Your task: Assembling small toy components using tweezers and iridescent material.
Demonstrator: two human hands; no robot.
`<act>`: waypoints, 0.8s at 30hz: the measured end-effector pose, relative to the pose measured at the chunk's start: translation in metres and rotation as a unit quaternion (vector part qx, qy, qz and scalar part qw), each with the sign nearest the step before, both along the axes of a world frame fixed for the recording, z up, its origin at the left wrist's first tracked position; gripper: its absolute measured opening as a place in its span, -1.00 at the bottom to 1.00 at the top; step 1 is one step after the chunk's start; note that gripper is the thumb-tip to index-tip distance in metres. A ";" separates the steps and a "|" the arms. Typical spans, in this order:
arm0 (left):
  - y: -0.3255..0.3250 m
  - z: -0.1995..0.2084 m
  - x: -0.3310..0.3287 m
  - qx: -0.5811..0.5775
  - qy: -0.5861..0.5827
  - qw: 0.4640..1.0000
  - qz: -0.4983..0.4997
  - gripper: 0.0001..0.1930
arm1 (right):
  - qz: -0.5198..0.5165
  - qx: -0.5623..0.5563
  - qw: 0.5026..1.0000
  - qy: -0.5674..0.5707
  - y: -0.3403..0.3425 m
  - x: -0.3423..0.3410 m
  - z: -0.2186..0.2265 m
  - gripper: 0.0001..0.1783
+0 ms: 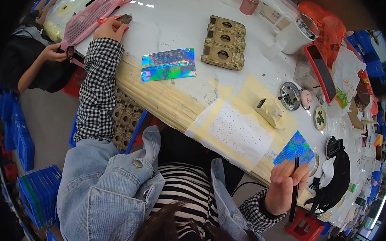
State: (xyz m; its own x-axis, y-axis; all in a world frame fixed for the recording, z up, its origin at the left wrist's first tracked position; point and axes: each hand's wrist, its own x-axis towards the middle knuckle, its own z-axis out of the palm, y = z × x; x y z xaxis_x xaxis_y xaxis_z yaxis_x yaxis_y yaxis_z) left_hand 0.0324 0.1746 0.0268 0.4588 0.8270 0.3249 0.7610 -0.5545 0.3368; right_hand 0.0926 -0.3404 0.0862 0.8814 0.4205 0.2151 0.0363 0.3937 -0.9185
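At the far left of the table, my left hand (111, 30) is closed on a small red-edged packet (126, 18) with something dark at its tip. Beside it lies a pink mesh bag (89, 19). My right hand (285, 183), at the lower right, grips black tweezers (294, 193), tips up. Just beyond those tips is a blue holographic sheet (296, 149). White paper dotted with tiny specks (234, 131) lies left of my right hand. A second holographic piece (169, 65) rests mid-table, near a row of three camouflage-patterned cases (224, 42) with round holes.
Several items crowd the right side: a white mug (295, 35), a red-cased phone (319, 71), a round metal dish (289, 95), a tape-wrapped block (271, 113), a black strapped pouch (334, 180). A blue crate of similar cases (127, 116) sits below the table edge. Another person (33, 62) works at left.
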 end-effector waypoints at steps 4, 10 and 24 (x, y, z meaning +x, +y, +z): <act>0.004 -0.004 0.009 0.016 0.039 0.999 0.006 -0.69 | -0.019 -0.010 1.000 -0.003 0.000 0.003 -0.003 -0.69; 0.015 -0.011 0.009 0.049 0.032 0.998 -0.010 -0.70 | 0.002 -0.011 1.000 0.002 0.007 0.006 -0.003 -0.68; 0.021 -0.009 0.016 0.028 0.076 0.996 -0.029 -0.76 | 0.004 -0.012 1.000 0.013 0.010 0.008 -0.006 -0.67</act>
State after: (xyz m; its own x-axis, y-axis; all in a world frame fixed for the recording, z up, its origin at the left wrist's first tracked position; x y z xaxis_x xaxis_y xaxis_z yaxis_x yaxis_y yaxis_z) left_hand 0.0489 0.1954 0.0177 0.5532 0.7799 0.2927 0.7666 -0.6141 0.1876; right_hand 0.1008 -0.3300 0.0803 0.8835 0.4317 0.1815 0.0086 0.3725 -0.9280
